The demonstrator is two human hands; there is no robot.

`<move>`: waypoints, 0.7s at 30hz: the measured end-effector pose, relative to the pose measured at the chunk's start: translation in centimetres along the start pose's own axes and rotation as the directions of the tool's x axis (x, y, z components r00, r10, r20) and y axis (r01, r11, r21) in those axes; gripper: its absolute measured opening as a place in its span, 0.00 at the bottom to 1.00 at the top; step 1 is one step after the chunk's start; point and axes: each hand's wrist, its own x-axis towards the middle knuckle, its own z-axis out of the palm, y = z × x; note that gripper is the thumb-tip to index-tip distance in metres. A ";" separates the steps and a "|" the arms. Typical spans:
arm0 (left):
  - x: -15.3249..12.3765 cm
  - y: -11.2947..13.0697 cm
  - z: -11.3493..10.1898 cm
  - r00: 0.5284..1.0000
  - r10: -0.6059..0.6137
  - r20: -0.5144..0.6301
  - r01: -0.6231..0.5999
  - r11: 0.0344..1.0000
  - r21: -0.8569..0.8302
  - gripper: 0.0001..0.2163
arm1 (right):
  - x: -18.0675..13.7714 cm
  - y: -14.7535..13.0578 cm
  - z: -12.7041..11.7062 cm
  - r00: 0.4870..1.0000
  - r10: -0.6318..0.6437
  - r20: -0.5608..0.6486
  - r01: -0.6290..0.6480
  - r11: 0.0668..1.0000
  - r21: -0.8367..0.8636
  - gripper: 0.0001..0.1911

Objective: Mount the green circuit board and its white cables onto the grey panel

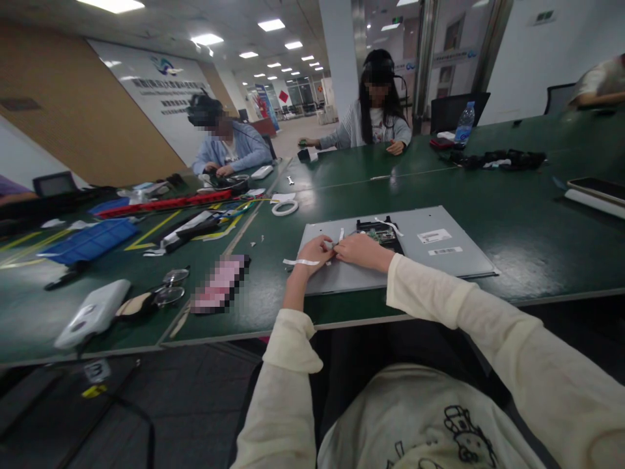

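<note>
A flat grey metal panel (454, 251) with printed labels lies in front of me on the green table. A black-framed part with a circuit board (378, 232) sits at its upper middle, with a white strip across it. My left hand (315, 253) is closed in a pinch over the panel's left part, and a strip of white tape (301, 262) lies across its back. Fingertips together, my right hand (362, 252) meets it from the right. A short white strip (341, 235) sticks up just beyond the fingers. Whatever the fingertips hold is too small to make out.
A roll of white tape (285, 208) lies beyond the panel to the left. Closer are a pink phone (219, 284), glasses (170, 286) and a white device (94, 314). A blue bin (90, 240) stands farther left. Two people sit across the table; a water bottle (465, 124) stands far right.
</note>
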 end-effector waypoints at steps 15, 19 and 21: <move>0.0 -0.4 0.3 0.998 0.058 -0.038 -0.058 0.998 0.000 0.14 | -1.9 1.9 -0.2 0.931 0.298 -0.209 -0.239 0.934 0.267 0.18; 0.1 -0.5 0.4 0.993 0.107 -0.046 -0.109 0.994 -0.033 0.15 | -2.0 1.4 -0.5 0.971 0.198 -0.136 -0.174 0.970 0.169 0.17; 0.0 -0.6 0.3 0.989 0.140 -0.040 -0.142 0.988 -0.059 0.14 | -2.0 1.1 -0.5 0.984 0.144 -0.104 -0.130 0.983 0.131 0.17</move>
